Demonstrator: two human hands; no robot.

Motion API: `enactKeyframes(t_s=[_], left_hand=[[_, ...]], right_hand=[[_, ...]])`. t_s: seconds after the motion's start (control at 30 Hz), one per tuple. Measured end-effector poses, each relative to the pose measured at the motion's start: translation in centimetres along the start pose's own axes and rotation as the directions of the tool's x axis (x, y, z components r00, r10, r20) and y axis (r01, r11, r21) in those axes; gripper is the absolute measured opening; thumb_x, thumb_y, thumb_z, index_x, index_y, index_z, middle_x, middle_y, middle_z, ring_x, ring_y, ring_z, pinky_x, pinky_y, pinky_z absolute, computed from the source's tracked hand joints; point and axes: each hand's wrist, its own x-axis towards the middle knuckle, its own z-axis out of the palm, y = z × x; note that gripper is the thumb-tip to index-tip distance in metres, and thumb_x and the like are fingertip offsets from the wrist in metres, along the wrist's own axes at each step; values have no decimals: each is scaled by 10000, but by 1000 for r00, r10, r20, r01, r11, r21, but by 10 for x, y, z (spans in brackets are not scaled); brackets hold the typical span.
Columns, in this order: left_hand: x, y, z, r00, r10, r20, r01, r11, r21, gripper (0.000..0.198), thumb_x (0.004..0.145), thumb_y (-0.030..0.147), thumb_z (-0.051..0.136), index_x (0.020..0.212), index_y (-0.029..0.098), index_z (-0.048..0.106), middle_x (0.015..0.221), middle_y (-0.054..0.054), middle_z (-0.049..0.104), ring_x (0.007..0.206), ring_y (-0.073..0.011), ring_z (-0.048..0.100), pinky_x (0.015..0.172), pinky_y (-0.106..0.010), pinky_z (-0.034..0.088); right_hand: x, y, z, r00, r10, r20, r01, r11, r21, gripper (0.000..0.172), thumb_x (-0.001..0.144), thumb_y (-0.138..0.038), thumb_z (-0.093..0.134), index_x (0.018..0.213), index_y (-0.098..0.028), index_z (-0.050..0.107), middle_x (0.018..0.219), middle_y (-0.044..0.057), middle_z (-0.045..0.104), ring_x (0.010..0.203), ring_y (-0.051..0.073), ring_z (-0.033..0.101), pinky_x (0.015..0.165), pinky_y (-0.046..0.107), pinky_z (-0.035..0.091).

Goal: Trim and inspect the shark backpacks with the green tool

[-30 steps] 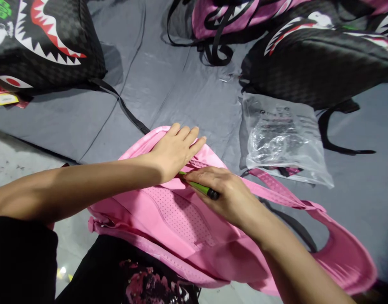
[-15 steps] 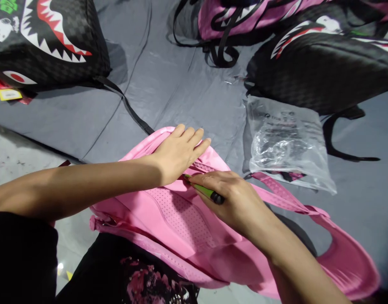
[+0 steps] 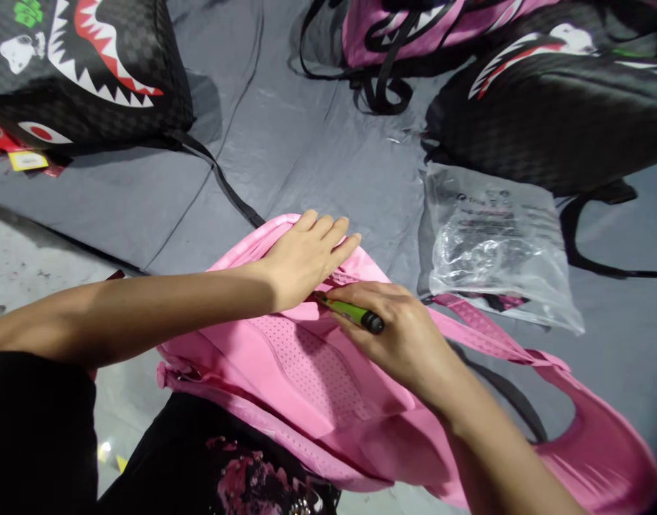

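Observation:
A pink backpack (image 3: pixel 328 408) lies across my lap and the table edge, its dotted back panel facing up. My left hand (image 3: pixel 310 261) rests flat on its upper edge, fingers stretched out. Just right of it, my right hand (image 3: pixel 390 322) is closed round a slim green tool (image 3: pixel 355 312) with a rounded black end. The tool's tip points into a fold or seam beside my left hand, and what it touches there is hidden. A padded pink strap (image 3: pixel 602 443) trails off to the right.
Shark-mouth black backpacks lie at the left (image 3: pixel 124 107) and at the right (image 3: pixel 548 121); a purple-pink bag (image 3: pixel 371 36) is at the back. A clear plastic bag (image 3: pixel 500 236) lies on the grey sheet (image 3: pixel 296 143). Black straps stretch over the sheet.
The whole view has shifted slightly. My right hand has tilted a little around the green tool, showing more of its black end. My left hand stays flat on the backpack.

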Motion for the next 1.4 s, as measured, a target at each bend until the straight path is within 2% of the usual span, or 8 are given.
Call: enactKeyframes(t_s=[0.13, 0.2, 0.3, 0.4, 0.67, 0.87, 1.2, 1.4], left_hand=[[0, -7, -7, 998, 45, 37, -45, 999, 12, 739, 901, 243, 548, 1561, 118, 238, 1601, -187, 296, 1371, -329, 407, 1121, -447, 297], [-4, -13, -15, 993, 70, 100, -71, 997, 8, 835, 865, 314, 638, 1570, 153, 220, 1635, -175, 216, 1433, -339, 329, 1149, -457, 274], [-16, -21, -26, 979, -22, 201, 23, 1000, -1, 1071, 742, 397, 788, 1587, 234, 152, 1671, -158, 56, 1486, -404, 189, 1130, -529, 307], [-29, -25, -28, 967, -114, 227, 129, 990, -51, 1168, 727, 389, 807, 1595, 259, 36, 1666, -187, -7, 1444, -426, 251, 993, -509, 458], [-29, -16, -15, 969, -179, 173, 172, 984, 52, 1139, 773, 224, 746, 1591, 239, -45, 1656, -216, 40, 1315, -390, 391, 896, -478, 513], [-30, -22, -14, 974, -115, 194, 106, 993, 56, 1047, 805, 208, 682, 1593, 234, -7, 1636, -242, 90, 1306, -399, 395, 880, -479, 502], [-26, -35, -18, 949, -51, 311, 64, 998, -30, 1050, 794, 148, 634, 1588, 262, -44, 1652, -223, -41, 1391, -412, 296, 952, -501, 459], [-23, -41, -18, 941, -34, 336, 60, 996, -67, 1038, 803, 116, 626, 1588, 270, -35, 1651, -225, -25, 1391, -399, 303, 977, -485, 454]], right_hand=[[-5, -4, 6, 999, 37, -13, -36, 996, 80, 175, 895, -184, 629, 1021, -193, 749, 1007, 61, 782, 916, 225, 740, 860, 388, 589], [-10, -6, 8, 997, 71, -26, -67, 991, 116, 212, 901, -169, 608, 1059, -204, 745, 1033, 55, 779, 926, 220, 740, 864, 387, 588], [-15, -7, 16, 991, 77, -110, -61, 988, 138, 243, 912, -187, 600, 1108, -227, 737, 1065, 57, 772, 966, 233, 732, 896, 428, 575], [-13, -8, 31, 976, 36, -216, 2, 985, 173, 217, 908, -199, 610, 1081, -202, 741, 1046, 72, 775, 966, 238, 731, 891, 438, 574], [-4, -6, 60, 941, 61, -334, 39, 958, 283, 247, 877, -179, 601, 1077, -206, 743, 1047, 73, 776, 954, 228, 734, 878, 403, 589], [-6, -2, 62, 941, 71, -330, 39, 949, 314, 261, 855, -172, 613, 1070, -226, 751, 1045, 57, 777, 944, 241, 736, 877, 410, 583], [-8, -3, 59, 950, 70, -305, 37, 942, 332, 256, 888, -203, 604, 1108, -216, 735, 1060, 60, 770, 943, 234, 717, 873, 411, 562], [-6, -5, 60, 963, 69, -259, 24, 941, 338, 220, 850, -203, 666, 1048, -238, 756, 924, 39, 767, 837, 215, 693, 809, 399, 536]])
